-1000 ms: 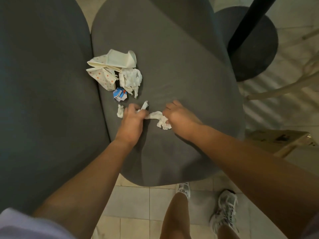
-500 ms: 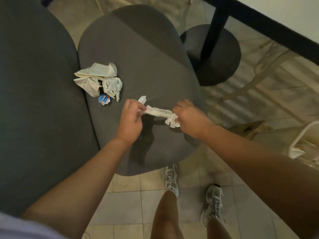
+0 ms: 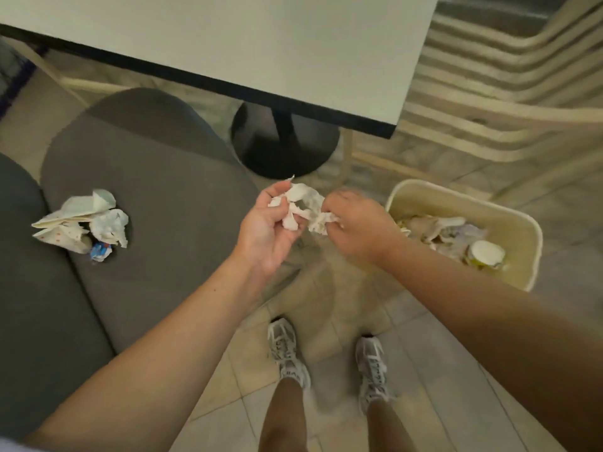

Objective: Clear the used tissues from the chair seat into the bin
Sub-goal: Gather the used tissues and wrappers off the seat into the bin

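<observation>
Bunching between both hands, the crumpled tissue (image 3: 301, 207) is now hanging in the air beside the bin (image 3: 456, 197), no longer lying on the chair seat (image 3: 163, 190) where it was being gathered a second ago. The left hand (image 3: 270, 223) is cupping it palm-up with curled fingers, and the right hand (image 3: 355, 223) is pinching its other end; the right hand is a little blurred. Both hands are sitting between the chair seat and the bin, just short of the bin's near rim, so this handful is judged to be nearly at its drop.

More paper litter (image 3: 81, 220) is lying on the chair seat, well away from the bin, on the seat's far-left part: folded dotted napkins, another white wad and a small blue wrapper (image 3: 101, 249). That means at least one more trip is probably being called for.

Inside the bin, other rubbish and a paper cup (image 3: 486, 252) are showing. Behind the bin, a pale table (image 3: 228, 44) on a black base (image 3: 284, 141) is standing. No writing is readable anywhere; the wrapper's print is too small.
</observation>
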Demonstrator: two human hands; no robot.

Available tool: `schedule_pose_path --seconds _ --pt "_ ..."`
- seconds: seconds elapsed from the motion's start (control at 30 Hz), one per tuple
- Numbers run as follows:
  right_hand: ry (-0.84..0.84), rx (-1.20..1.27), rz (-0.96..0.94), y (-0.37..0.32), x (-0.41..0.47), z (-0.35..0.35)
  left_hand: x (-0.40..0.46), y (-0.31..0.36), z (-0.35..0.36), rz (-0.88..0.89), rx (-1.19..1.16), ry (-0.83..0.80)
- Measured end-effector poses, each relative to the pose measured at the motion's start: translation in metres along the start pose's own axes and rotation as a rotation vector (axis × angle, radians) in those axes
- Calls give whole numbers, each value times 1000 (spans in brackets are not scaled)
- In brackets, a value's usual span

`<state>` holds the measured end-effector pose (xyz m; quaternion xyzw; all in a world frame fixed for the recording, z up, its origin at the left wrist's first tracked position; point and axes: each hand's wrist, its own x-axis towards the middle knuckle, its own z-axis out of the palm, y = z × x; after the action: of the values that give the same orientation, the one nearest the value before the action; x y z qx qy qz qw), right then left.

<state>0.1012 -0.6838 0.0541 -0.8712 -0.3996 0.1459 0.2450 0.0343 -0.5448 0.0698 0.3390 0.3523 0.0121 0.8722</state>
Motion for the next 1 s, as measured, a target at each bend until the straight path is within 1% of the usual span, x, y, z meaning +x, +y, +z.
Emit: schedule_pose_path --seconds 0.13,0.23,0.3,0.33,0.4,0.47,0.53,0.6,0.63,0.67,0.7,0.8,1.0 --pt "101 -24 85 43 -49 -33 -3 -59 65 -98 235 -185" --pt "168 -21 198 80 -90 -52 -2 -99 109 -162 337 -260" --pt "170 -20 280 103 -113 -58 3 -120 129 -152 479 -320" --pt "164 -19 329 116 -126 -60 4 -133 140 -102 641 -348" --pt "142 -18 397 133 -142 -61 10 -151 151 88 993 -356" --pt "133 -10 482 145 -154 -62 18 -164 157 255 1212 -362" --pt "50 5 556 154 -164 -60 30 -174 153 326 1422 -449" --pt "-64 -20 588 159 -171 -59 38 -180 148 328 1774 -526" --pt "-86 -32 591 160 -173 -59 39 -181 145 343 1923 -525" --pt "-87 -38 595 162 -175 -59 38 -182 145 383 2011 -510" --pt "-79 -49 599 162 -176 -59 36 -182 144 444 2030 -494" --pt "-68 -94 588 160 -176 -61 33 -182 140 585 1969 -447" --pt "-75 -139 514 145 -157 -57 28 -165 118 607 1886 -323"
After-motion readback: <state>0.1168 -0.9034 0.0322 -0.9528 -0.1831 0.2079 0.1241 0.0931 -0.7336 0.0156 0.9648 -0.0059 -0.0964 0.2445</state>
